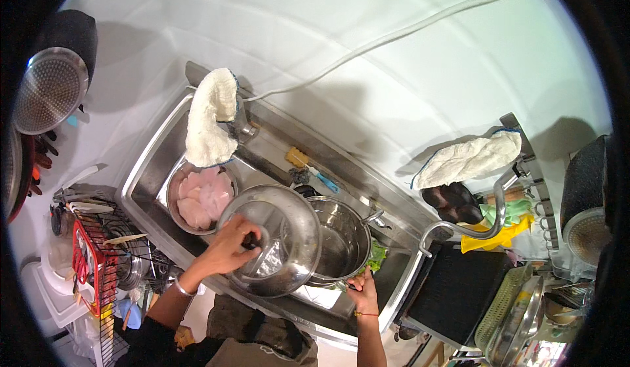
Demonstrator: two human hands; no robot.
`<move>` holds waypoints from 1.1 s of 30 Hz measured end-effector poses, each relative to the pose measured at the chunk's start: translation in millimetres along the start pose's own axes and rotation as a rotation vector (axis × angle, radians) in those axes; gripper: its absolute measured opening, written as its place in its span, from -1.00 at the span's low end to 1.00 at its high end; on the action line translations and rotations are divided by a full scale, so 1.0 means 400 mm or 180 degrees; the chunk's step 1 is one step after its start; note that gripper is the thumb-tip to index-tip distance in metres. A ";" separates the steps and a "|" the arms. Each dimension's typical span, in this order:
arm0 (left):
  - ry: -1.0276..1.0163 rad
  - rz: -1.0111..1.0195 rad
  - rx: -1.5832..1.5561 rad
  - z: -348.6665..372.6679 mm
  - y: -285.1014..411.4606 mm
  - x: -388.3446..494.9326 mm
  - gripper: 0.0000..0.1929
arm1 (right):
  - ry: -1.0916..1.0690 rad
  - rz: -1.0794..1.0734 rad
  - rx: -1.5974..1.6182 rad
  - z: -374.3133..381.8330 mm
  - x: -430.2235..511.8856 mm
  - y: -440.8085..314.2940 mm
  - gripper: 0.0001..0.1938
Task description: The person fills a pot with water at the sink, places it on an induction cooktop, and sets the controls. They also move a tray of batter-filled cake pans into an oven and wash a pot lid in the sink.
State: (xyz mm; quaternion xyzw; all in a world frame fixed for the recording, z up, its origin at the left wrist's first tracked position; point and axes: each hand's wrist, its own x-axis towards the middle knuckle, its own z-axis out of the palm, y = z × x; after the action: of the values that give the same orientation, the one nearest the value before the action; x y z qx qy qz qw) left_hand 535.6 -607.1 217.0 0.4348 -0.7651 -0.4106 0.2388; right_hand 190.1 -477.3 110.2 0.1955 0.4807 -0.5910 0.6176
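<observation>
My left hand (234,249) grips the dark knob of a clear glass pot lid (295,219) with a metal rim. The lid is over the sink and overlaps the left part of a stainless steel pot (339,239) from this view. My right hand (363,288) holds the pot's near side handle. No food shows inside the visible part of the pot. Left of the lid, a round metal bowl (173,209) in the sink holds pale pink raw meat (206,194), which looks like chicken. Green leaves (377,256) lie in the sink behind the pot's right side.
The stainless steel sink (147,170) has white cloth mitts (209,121) hanging above it. A blue-handled brush (325,181) lies on the back ledge. Left stands a black wire rack (106,327) with utensils; right are a black box-like surface (457,293) and a green basket (502,308).
</observation>
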 end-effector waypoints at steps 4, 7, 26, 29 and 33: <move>-0.0429 0.0183 -0.0107 0.094 -0.008 0.093 -0.74 | -0.0109 -0.0058 0.0009 -0.044 0.026 0.008 -0.61; -0.0625 0.0267 -0.0235 0.185 -0.023 0.162 -0.73 | -0.0290 -0.0095 0.0017 -0.078 0.046 0.026 -0.64; -0.1021 0.0324 0.0226 0.502 -0.033 0.309 -0.69 | -0.0290 -0.0259 0.0030 -0.129 0.076 0.083 -0.70; -0.1386 0.0356 0.0487 0.478 -0.030 0.318 -0.69 | -0.0178 -0.0207 0.0124 -0.125 0.075 0.080 -0.78; -0.1580 0.0362 0.0735 0.449 -0.022 0.314 -0.66 | -0.0250 -0.0224 0.0185 -0.119 0.070 0.082 -0.79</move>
State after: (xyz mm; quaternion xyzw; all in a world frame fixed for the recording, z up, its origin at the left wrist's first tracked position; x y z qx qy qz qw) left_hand 346.2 -642.2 112.3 0.3015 -0.8651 -0.4005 0.0156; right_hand 198.4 -446.6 54.5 0.1730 0.4453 -0.6333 0.6088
